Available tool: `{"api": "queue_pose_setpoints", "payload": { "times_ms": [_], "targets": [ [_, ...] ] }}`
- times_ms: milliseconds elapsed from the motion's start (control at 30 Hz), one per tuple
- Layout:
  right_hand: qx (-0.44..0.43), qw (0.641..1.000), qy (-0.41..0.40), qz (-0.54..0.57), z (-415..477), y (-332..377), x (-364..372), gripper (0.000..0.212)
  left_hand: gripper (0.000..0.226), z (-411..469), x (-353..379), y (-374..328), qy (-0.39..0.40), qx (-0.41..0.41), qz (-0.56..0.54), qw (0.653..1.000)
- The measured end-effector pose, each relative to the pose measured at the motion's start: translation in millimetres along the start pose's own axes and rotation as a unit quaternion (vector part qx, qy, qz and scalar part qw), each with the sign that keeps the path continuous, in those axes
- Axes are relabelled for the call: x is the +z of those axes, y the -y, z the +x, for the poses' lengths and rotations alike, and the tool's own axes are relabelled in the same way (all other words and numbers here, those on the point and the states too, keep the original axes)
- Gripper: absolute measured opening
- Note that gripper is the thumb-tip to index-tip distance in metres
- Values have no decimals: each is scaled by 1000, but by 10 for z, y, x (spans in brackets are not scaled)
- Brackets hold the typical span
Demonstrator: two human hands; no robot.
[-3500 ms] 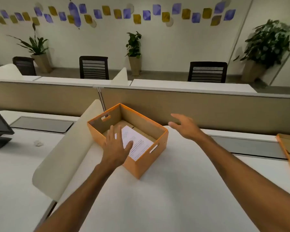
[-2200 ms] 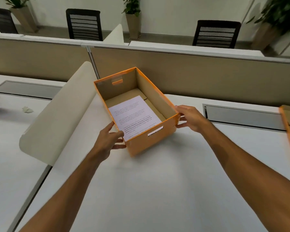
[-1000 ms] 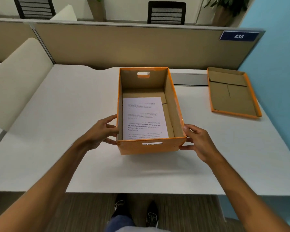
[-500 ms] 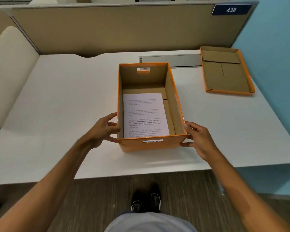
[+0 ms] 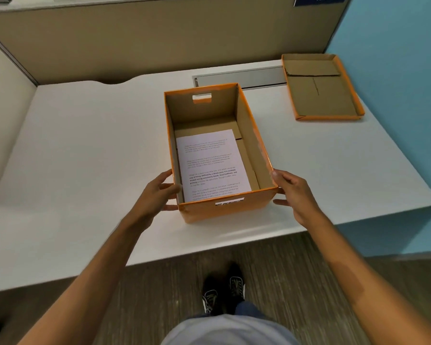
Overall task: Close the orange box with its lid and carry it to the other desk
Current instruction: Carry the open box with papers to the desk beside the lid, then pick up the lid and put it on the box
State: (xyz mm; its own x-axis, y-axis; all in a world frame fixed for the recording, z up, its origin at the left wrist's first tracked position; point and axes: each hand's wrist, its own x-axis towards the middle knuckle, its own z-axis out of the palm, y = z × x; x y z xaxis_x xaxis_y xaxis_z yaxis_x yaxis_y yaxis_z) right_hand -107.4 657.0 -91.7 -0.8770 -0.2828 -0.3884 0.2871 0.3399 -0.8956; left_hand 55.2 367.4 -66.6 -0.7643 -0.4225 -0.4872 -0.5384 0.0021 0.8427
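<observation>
Both hands, left hand and right hand, are clamping the orange box at mid-frame; the person should be freeing one for the lid (upper right, upturned).

Grey top, perhaps jeans, dark sneakers.

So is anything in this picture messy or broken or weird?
Nothing is broken or spilled. The orange box is open, and its lid lies upside down, apart from it, at the far right of the desk. The sheet of paper inside lies slightly crooked. Both hands, left and right, hold the box's sides.
</observation>
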Motion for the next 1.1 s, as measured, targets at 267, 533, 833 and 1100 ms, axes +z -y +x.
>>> {"api": "queue_pose_setpoints", "payload": {
  "times_ms": [267, 533, 833, 1100],
  "targets": [
    [-30, 999, -17, -22, -67, -3, 22, 32, 68, -66, 88, 70, -105, 26, 50, 993],
    [-73, 992, -75, -74, 143, 98, -188, 48, 56, 12, 276, -479, -185, 197, 124, 955],
    [-119, 984, -81, -108, 674, 286, -793, 26, 46, 441, 1126, -1154, -129, 271, 135, 944],
    [-169, 972, -61, -154, 1497, 389, -1592, 22, 39, 1088, 2174, -1810, -99, 274, 107, 951]
  ]
}}
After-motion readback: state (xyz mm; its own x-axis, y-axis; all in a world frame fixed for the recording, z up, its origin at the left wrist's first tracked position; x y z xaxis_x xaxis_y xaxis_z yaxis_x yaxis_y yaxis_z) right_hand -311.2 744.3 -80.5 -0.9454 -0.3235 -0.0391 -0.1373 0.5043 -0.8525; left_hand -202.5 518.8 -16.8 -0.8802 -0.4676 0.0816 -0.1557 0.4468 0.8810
